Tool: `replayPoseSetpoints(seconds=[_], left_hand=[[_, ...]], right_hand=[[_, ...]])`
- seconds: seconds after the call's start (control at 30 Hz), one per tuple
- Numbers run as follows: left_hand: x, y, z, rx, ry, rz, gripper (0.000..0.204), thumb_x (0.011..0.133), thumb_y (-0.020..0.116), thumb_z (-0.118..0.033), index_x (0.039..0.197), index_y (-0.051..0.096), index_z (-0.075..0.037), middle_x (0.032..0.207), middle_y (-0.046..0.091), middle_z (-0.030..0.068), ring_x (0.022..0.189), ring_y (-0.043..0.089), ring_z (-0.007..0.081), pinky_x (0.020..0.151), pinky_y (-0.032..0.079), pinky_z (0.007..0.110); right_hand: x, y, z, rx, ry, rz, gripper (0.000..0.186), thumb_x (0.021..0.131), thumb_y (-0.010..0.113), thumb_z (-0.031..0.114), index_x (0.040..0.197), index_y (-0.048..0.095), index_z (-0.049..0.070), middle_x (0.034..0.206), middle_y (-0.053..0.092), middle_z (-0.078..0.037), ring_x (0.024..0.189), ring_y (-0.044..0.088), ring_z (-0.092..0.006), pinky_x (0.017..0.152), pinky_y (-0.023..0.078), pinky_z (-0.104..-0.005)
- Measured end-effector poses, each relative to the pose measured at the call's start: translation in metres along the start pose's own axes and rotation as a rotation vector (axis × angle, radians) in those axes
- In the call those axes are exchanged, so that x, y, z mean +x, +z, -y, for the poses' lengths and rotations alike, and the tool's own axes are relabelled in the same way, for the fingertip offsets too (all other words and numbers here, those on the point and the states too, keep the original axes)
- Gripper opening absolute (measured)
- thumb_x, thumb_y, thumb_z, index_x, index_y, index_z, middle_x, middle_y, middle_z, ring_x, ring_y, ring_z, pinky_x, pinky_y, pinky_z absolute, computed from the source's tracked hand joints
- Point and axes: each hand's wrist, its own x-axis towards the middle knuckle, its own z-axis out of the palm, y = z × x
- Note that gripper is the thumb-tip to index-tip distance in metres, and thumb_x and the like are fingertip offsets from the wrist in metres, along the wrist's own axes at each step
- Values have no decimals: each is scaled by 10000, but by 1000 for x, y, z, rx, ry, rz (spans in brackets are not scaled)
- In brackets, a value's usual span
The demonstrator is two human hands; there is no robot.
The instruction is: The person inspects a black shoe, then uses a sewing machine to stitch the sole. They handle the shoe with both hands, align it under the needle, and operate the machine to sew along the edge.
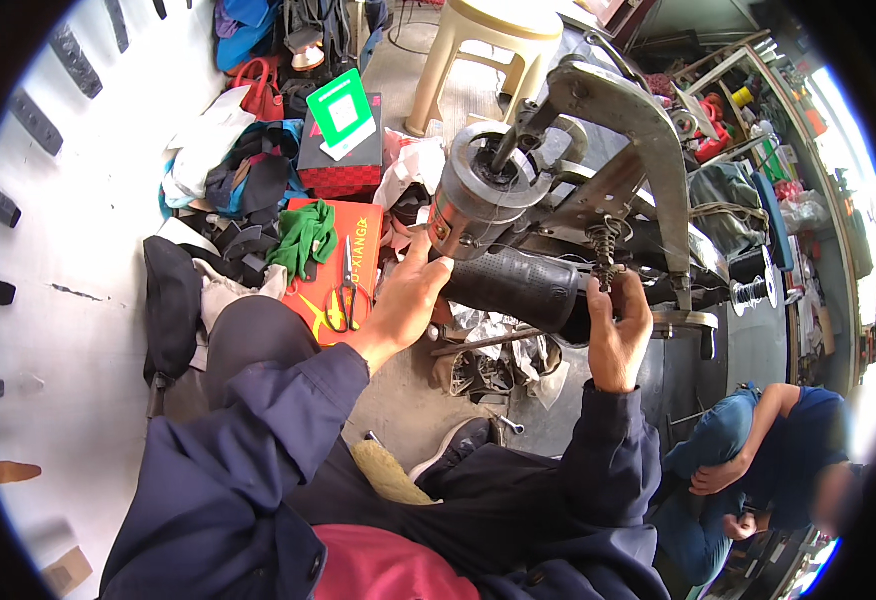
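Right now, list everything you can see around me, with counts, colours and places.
Metal machine: one, grey, upper right of centre
Spring: one, dark, on the machine
Perforated item: one, black, between the hands
Orange box: one, orange-red, left of centre
Scissors: one pair, dark, on that box
Cloth: one, green, same box
Card: one, green and white, upper left
Stool: one, cream, top
Handbag: one, red, upper left
Wrench: one, silver, floor
Co-worker: one, blue clothes, lower right
Heaped fabrics: uncountable, mixed, left
Left hand: one, bare, item's left end
Right hand: one, bare, below the spring
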Motion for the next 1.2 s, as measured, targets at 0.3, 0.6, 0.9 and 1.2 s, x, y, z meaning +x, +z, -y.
replayPoseSetpoints(seconds=[0.3, 0.6, 0.9, 1.2], left_hand=[[1, 7, 5, 173, 275, -103, 587, 1052, 445, -295, 1502, 363, 74, 1402, 554, 260, 1294, 540, 326, 1109, 387, 390], [-3, 8, 0, -45, 66, -34, 571, 1046, 448, -261, 1514, 362, 54, 1477, 513, 226, 1370, 484, 313, 1161, 337, 375], [-3, 2, -3, -50, 46, 24, 613, 1040, 449, -290, 1565, 316, -3, 1542, 473, 215, 1434, 450, 332, 1187, 314, 399], [-7, -7, -8, -49, -75, 95, 726, 1016, 501, -280, 1617, 177, -34, 1169, 616, 124, 860, 651, 181, 823, 535, 337]], right_hand=[[62, 41, -90, -533, -432, 181, 346, 886, 690, 200, 1205, 681, 67, 1168, 726, -172, 1041, 697, -297, 928, 527, -410], [66, 42, -110, -708, -483, 123, 305, 878, 663, 165, 1168, 731, 105, 1164, 734, -148, 1050, 701, -356, 949, 535, -449], [63, 0, -86, -573, -347, 4, 253, 933, 576, 31, 1133, 722, -23, 982, 764, -127, 840, 723, -260, 774, 561, -348], [-24, -121, -8, -344, 97, -269, 225, 998, 679, 169, 1165, 685, 18, 945, 694, -24, 771, 587, -76, 692, 484, -254]])
